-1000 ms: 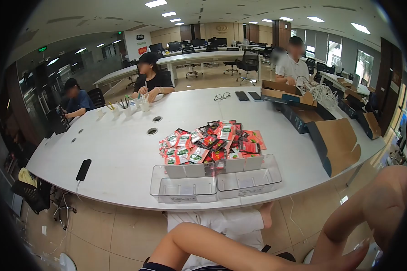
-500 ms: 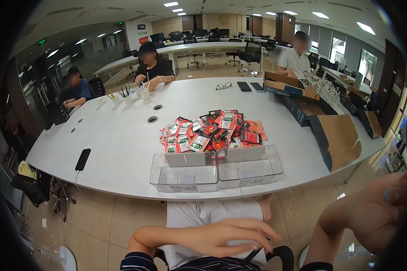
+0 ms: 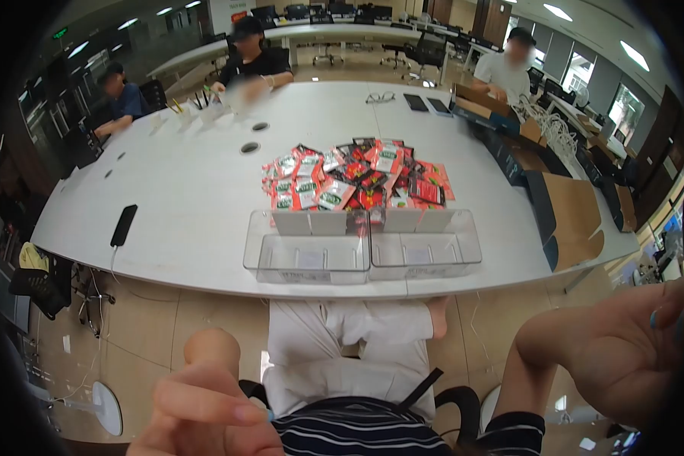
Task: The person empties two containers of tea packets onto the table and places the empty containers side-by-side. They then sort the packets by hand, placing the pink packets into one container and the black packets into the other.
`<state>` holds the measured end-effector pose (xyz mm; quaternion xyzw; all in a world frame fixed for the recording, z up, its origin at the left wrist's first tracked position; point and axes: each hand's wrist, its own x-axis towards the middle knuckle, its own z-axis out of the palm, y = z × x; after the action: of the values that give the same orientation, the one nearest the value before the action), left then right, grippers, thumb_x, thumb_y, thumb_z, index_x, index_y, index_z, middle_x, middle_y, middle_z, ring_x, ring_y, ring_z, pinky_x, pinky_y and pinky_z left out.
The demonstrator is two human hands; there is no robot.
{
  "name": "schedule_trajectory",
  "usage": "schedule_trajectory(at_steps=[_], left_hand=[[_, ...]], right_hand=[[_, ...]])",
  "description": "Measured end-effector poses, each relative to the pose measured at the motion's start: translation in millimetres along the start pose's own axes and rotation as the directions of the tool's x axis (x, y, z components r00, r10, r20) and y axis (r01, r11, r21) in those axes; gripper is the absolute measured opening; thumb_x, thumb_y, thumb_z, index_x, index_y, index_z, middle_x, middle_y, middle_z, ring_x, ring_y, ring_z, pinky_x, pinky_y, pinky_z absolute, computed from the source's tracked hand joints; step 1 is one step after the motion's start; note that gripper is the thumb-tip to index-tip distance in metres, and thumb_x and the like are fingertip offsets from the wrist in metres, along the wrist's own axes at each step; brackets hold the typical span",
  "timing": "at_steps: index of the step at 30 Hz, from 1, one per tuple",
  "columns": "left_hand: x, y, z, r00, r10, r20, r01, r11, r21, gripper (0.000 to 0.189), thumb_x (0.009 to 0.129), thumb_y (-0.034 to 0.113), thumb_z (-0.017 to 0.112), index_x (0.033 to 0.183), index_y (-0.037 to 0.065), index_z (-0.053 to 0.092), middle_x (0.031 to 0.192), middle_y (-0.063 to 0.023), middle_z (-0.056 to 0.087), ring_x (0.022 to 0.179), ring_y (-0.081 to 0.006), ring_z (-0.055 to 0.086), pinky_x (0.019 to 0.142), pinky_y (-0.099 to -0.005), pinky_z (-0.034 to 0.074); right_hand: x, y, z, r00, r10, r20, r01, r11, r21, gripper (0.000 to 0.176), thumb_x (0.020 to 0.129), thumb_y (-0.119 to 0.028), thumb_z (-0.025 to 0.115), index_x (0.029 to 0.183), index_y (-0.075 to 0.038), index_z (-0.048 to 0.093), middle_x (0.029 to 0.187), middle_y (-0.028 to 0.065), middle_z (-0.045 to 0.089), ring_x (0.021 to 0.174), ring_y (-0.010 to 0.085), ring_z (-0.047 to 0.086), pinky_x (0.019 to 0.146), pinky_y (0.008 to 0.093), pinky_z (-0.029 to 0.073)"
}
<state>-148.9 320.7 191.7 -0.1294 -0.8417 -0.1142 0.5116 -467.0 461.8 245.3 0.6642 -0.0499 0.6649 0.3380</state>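
My left hand is raised close to the camera at the bottom left, its fingers curled in. I see nothing in it. On the right, my right hand is lifted beside the camera, palm partly showing and thumb bent; the dark edge of the view hides its other fingers. Neither hand touches the table. In front of me, two clear plastic bins stand side by side near the table's edge. Behind them lies a heap of red, white and black sachets.
A black phone with a cable lies on the left. Open cardboard boxes and white cables are on the right. Glasses and two phones lie farther back. Several people sit around the table.
My left hand has moved left and up toward the camera, its spread fingers now curled. The view has tilted down. My right hand stays near the right edge.
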Motion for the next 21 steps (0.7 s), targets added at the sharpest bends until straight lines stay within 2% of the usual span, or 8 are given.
schedule_trajectory(at_steps=[2, 4, 7, 8, 11, 12, 15, 21], left_hand=[[1.3, -1.4, -0.4, 1.0, -0.006, 0.006, 0.006, 0.999, 0.046, 0.023, 0.085, 0.004, 0.065, 0.102, 0.019, 0.066, 0.12, -0.0013, 0.051, 0.11, -0.0172, 0.053, 0.088, -0.0418, 0.052], [-5.6, -17.7, 8.3, 0.997, 0.02, -0.072, -0.009, 0.99, 0.143, 0.017, 0.083, 0.005, 0.064, 0.095, 0.017, 0.064, 0.106, -0.0022, 0.055, 0.094, -0.0203, 0.055, 0.081, -0.0395, 0.05], [-24.4, -63.7, 27.5, 0.972, 0.141, -0.185, -0.073, 0.94, 0.333, 0.007, 0.081, 0.007, 0.062, 0.084, 0.013, 0.062, 0.084, -0.0036, 0.061, 0.072, -0.0248, 0.057, 0.07, -0.036, 0.048], [-29.8, -73.1, 29.7, 0.989, -0.04, -0.141, 0.087, 0.934, 0.347, 0.011, 0.08, 0.003, 0.06, 0.087, 0.011, 0.063, 0.088, -0.0063, 0.062, 0.077, -0.025, 0.058, 0.071, -0.0368, 0.048], [-55.5, -131.9, 26.5, 0.941, -0.335, 0.055, 0.3, 0.897, 0.326, 0.021, 0.078, -0.005, 0.058, 0.095, 0.004, 0.066, 0.099, -0.0122, 0.065, 0.092, -0.0259, 0.061, 0.078, -0.0371, 0.049], [-64.2, -152.6, 27.5, 0.914, -0.4, 0.07, 0.363, 0.882, 0.301, 0.02, 0.078, -0.003, 0.059, 0.095, 0.004, 0.066, 0.097, -0.0111, 0.065, 0.091, -0.0252, 0.062, 0.078, -0.0357, 0.049], [-93.0, -220.3, 30.3, 0.834, -0.542, 0.108, 0.514, 0.832, 0.207, 0.016, 0.082, 0.001, 0.06, 0.097, 0.003, 0.066, 0.097, -0.0085, 0.066, 0.091, -0.0222, 0.063, 0.08, -0.0322, 0.049], [-146.6, -343.3, 44.0, 0.466, -0.885, 0.021, 0.84, 0.435, -0.324, 0.021, 0.09, 0.011, 0.055, 0.107, 0.004, 0.065, 0.107, -0.0051, 0.067, 0.099, -0.0133, 0.061, 0.086, -0.0288, 0.047]], right_hand=[[-4.0, -5.6, 18.5, 0.991, 0.015, 0.132, 0.013, 0.979, -0.205, 0.018, 0.096, -0.01, 0.04, 0.109, 0.001, 0.042, 0.098, 0.0101, 0.042, 0.071, 0.0178, 0.052, 0.051, 0.0268, 0.047], [-7.4, -8.8, 43.5, 0.934, 0.087, 0.347, 0.076, 0.899, -0.431, 0.033, 0.1, -0.006, 0.034, 0.131, 0.002, 0.031, 0.127, 0.0074, 0.033, 0.072, 0.0116, 0.049, 0.045, 0.0176, 0.052], [-44.0, 8.9, 35.6, 0.981, -0.096, 0.172, 0.191, 0.668, -0.72, 0.023, 0.094, -0.013, 0.045, 0.104, 0.007, 0.046, 0.09, 0.016, 0.05, 0.065, 0.0219, 0.055, 0.046, 0.0273, 0.047], [-63.8, 11.0, 22.8, 0.988, -0.123, 0.097, 0.154, 0.647, -0.747, 0.028, 0.092, -0.017, 0.051, 0.094, 0.011, 0.051, 0.073, 0.0203, 0.058, 0.064, 0.0272, 0.059, 0.048, 0.031, 0.045], [-115.9, 7.3, -0.1, 0.917, 0.367, 0.154, -0.21, 0.775, -0.596, 0.035, 0.092, -0.016, 0.054, 0.11, 0.015, 0.053, 0.087, 0.0267, 0.064, 0.077, 0.035, 0.063, 0.058, 0.0374, 0.054], [-128.8, 13.4, -9.5, 0.808, 0.544, 0.227, -0.233, 0.649, -0.724, 0.03, 0.093, -0.014, 0.054, 0.108, 0.011, 0.058, 0.093, 0.022, 0.066, 0.085, 0.0319, 0.064, 0.073, 0.0388, 0.053], [-191.3, 41.5, -33.6, 0.438, 0.898, -0.043, -0.627, 0.27, -0.731, 0.026, 0.095, -0.011, 0.053, 0.114, 0.004, 0.061, 0.11, 0.015, 0.066, 0.102, 0.0248, 0.061, 0.089, 0.0334, 0.046], [-316.5, 54.3, -81.9, -0.083, 0.992, -0.097, -0.951, -0.108, -0.289, 0.056, 0.101, -0.039, 0.035, 0.144, -0.003, 0.035, 0.145, 0.0173, 0.041, 0.136, 0.0262, 0.038, 0.112, 0.0396, 0.024]])
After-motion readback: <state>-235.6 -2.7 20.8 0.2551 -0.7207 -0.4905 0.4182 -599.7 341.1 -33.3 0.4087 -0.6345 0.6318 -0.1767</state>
